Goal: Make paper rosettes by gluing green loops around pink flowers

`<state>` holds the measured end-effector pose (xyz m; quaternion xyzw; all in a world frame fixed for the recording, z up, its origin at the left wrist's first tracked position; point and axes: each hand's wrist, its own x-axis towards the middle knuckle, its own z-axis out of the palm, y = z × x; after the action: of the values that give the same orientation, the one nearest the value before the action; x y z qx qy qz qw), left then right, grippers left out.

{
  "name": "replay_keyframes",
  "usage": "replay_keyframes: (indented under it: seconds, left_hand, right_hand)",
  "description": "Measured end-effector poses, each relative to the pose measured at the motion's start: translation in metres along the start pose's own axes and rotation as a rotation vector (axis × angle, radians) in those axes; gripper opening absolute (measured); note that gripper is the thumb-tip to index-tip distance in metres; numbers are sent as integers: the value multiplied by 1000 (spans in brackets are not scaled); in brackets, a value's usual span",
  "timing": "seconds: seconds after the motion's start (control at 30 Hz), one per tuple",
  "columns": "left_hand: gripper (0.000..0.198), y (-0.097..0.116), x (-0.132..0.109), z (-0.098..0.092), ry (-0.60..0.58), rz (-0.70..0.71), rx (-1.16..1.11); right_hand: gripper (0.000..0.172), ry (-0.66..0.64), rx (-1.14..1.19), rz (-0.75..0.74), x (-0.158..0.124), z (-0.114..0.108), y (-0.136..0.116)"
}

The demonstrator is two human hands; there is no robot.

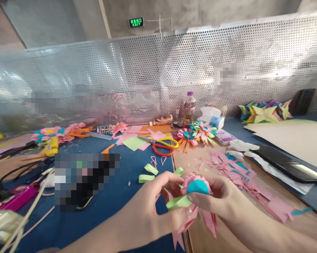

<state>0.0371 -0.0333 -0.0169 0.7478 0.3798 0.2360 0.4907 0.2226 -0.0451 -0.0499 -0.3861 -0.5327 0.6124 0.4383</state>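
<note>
The right grip (224, 196) was closed, thumb over fingers, on a pink paper rosette with a flat, round blue centre (198, 187); its thumb pressed the end of a folded light-green paper strip (179, 202) near the centre's lower edge. The left grip (145, 203) curled around the rosette's other side, thumb tip low by the strip, fingers partly hidden behind. The rosette was held up between the two, above the surface (137, 163), its notched pink tails hanging below.

If the right thumb eased off, the strip could probably have sprung or slid out of line; too hard a squeeze might have crushed the thin petals or bent the blue centre. The tails, crowded under the fingers, seemed liable to crease.

Just beyond the left fingers lay loose light-green paper loops (151, 169), light enough to be knocked by a knuckle. Further out, red-and-yellow-handled metal scissors (163, 147) rested near stacked coloured paper sheets (132, 135). To the right, a heap of pink and teal paper scraps (234, 168) could have snagged on the right forearm and scattered.
</note>
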Motion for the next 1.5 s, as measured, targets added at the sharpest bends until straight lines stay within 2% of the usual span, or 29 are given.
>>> replay_keyframes:
  seconds: [0.13, 0.27, 0.43, 0.57, 0.8, 1.03, 1.2, 1.37, 1.5]
  left_hand:
    - [21, 1, 1, -4, -62, -19, 27]
    - [23, 1, 2, -7, -110, -20, -1]
    - [26, -2, 4, -11, -89, 6, 47]
    - [26, -5, 7, -9, -82, -7, -7]
    - [28, -20, 14, -5, -50, -4, -166]
    - [29, -21, 19, 0, -30, -91, -158]
    - [31, -25, 17, -2, -21, -29, -230]
    - [25, -25, 13, -4, 45, -13, -188]
    - [31, -24, 12, -4, 65, -16, -227]
  right_hand:
    - [19, -51, 33, 5, 3, -2, 3]
    - [16, -85, 104, -17, 9, -9, 8]
    - [15, -112, 96, -28, 19, -23, 16]
    - [18, -118, 87, -39, 25, -27, 21]
    - [15, -114, 80, -133, 31, -27, 24]
    - [19, -78, 49, -161, 33, -26, 21]
    - [22, -58, 19, -167, 32, -24, 18]
    - [21, -76, 33, -164, 28, -21, 14]
    - [16, -18, -140, -243, 20, -14, 9]
